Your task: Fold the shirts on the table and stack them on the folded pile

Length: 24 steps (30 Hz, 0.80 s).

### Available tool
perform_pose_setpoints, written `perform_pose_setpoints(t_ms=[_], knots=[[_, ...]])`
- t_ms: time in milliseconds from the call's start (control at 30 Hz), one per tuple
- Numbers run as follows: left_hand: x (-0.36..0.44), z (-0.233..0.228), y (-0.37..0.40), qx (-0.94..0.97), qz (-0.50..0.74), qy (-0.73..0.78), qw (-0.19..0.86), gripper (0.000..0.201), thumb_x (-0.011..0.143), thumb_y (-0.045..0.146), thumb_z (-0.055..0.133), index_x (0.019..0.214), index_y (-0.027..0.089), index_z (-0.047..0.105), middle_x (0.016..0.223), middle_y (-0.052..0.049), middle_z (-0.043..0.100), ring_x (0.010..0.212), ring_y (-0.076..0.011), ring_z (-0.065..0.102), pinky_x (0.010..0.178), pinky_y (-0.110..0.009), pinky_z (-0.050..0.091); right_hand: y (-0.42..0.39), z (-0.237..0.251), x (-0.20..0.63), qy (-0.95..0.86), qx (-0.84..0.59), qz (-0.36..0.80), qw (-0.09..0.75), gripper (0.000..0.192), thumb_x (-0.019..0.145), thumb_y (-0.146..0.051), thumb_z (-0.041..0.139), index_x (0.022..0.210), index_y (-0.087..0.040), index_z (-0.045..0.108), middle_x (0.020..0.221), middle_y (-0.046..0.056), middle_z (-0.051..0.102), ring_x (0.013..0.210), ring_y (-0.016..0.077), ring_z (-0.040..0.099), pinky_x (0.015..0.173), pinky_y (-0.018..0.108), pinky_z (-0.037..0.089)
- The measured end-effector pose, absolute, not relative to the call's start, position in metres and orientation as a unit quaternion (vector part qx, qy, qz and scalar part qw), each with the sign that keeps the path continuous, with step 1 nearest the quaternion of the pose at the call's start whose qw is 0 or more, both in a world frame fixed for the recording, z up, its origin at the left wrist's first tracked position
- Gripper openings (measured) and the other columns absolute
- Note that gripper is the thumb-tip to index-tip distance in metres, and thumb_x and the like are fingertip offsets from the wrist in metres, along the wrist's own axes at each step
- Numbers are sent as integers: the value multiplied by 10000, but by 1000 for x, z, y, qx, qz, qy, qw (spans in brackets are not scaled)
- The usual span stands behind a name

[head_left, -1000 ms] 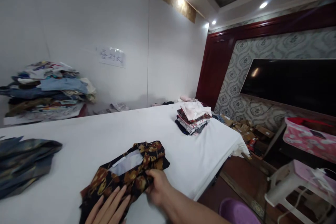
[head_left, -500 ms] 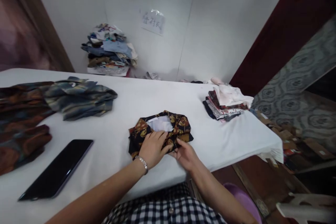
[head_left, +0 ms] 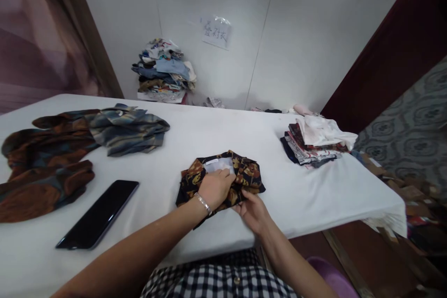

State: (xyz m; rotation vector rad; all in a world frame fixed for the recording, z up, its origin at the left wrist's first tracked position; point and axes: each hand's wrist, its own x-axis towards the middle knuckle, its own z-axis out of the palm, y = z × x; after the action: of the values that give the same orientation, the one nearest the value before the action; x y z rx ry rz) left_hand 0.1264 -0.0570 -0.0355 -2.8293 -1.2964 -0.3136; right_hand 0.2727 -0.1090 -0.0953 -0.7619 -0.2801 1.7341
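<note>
Head view: a folded dark patterned shirt (head_left: 223, 178) lies near the white table's (head_left: 195, 135) front edge, as before; left hand (head_left: 215, 188) presses it, right hand (head_left: 254, 210) pinches its hem. Phone (head_left: 99, 213), loose garments (head_left: 125, 123) and folded stack (head_left: 316, 142) surround.

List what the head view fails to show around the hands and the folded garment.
- Dark floral garment: its middle lies under the left hand.
- Right hand: fingertips tucked under the garment's near edge, so the grip is unclear.
- Wall sign: writing too small to read.
- Brown cloths: cut off by the left edge.
</note>
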Motion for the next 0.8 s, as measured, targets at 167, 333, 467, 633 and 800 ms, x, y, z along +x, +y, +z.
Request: perform_pose_setpoints(t_ms=[167,333,467,633,800], knots=[[124,-53,-80,-918,-70,-389,0,211,914,171,449,1031,159,625,945,-85,641,882,-237,611,751,-372,485,-110,-89,271,-116,-310,745,579,374,768,-300,748,1116,-225,632,1115,35,703,981,180,649,793,318,547],[123,-50,-87,-897,-128,-421,-49,289,910,234,505,1176,147,574,1015,-95,671,946,-242,618,820,-395,497,-108,-89,267,-138,-335,728,582,373,746,-291,771,1088,-205,650,1055,48,715,896,178,657,717,297,544],[103,-44,-91,-882,-233,-406,-59,331,921,284,502,1231,180,555,1153,-101,664,1051,-230,604,915,-412,477,-104,-90,264,-96,-341,718,599,338,761,-270,752,1078,-203,654,1054,60,720,893,194,671,718,323,557],[75,-62,-100,-870,-255,-422,-4,314,935,267,460,1201,186,607,1219,-89,659,1184,-236,553,1069,-475,372,-101,-86,263,-45,-357,721,592,273,759,-196,723,1024,-161,667,1001,88,731,861,201,687,732,323,564],[65,-78,-109,-876,-246,-412,41,339,926,271,478,1234,202,600,1303,-66,626,1281,-231,495,1120,-479,328,-103,-81,265,-55,-337,752,563,417,758,-335,746,1128,-183,629,1132,85,699,970,214,671,755,330,567]])
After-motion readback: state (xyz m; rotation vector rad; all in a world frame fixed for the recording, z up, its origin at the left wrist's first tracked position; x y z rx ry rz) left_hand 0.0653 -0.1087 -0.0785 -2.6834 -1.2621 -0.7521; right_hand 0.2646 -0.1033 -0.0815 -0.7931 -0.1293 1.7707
